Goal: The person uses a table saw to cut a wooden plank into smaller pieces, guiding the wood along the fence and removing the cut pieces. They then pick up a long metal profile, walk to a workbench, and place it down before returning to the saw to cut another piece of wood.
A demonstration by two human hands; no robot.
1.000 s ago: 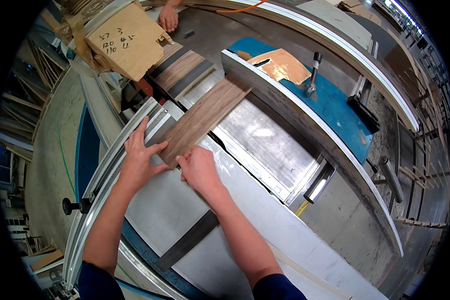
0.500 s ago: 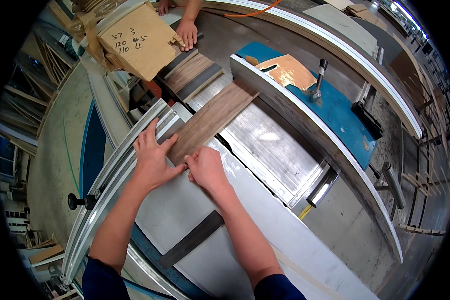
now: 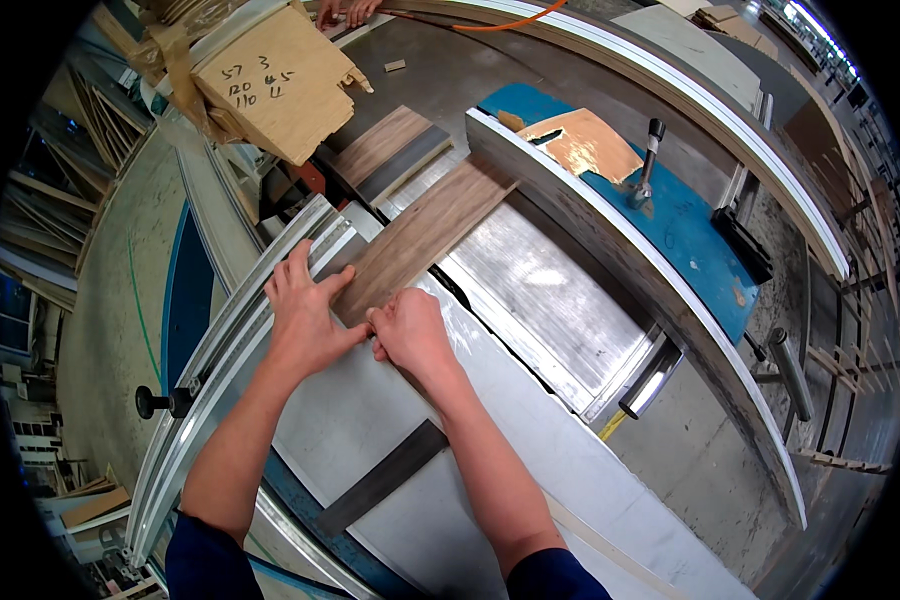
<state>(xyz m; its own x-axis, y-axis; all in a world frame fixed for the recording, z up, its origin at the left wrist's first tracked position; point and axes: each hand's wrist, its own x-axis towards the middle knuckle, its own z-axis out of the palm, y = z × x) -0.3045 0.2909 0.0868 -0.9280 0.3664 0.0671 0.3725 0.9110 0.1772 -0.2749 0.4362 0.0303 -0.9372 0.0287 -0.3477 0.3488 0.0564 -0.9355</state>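
Observation:
A brown wood-grain board [image 3: 420, 232] lies across the saw table, its far end against the long grey fence [image 3: 610, 215]. My left hand [image 3: 308, 310] is spread, fingers on the metal rail [image 3: 305, 235] and thumb at the board's near end. Beside it, my right hand [image 3: 408, 330] is closed with its fingertips at the board's near edge; the curled fingers hide exactly how they grip it. A dark flat strip [image 3: 385, 478] lies on the pale table nearer me, by my right forearm.
Cut wood-grain pieces [image 3: 385, 140] lie beyond the board, next to a torn cardboard sheet [image 3: 270, 85]. Another person's hands [image 3: 355, 12] are at the top edge. A small offcut [image 3: 396, 66] sits on the far table. Right of the fence is a blue machine plate with a lever [image 3: 650, 155].
The other person's hand has drawn back from the cut pieces toward the top edge; fewer pieces show there, and a small offcut now lies exposed. My hands and the board stay nearly still.

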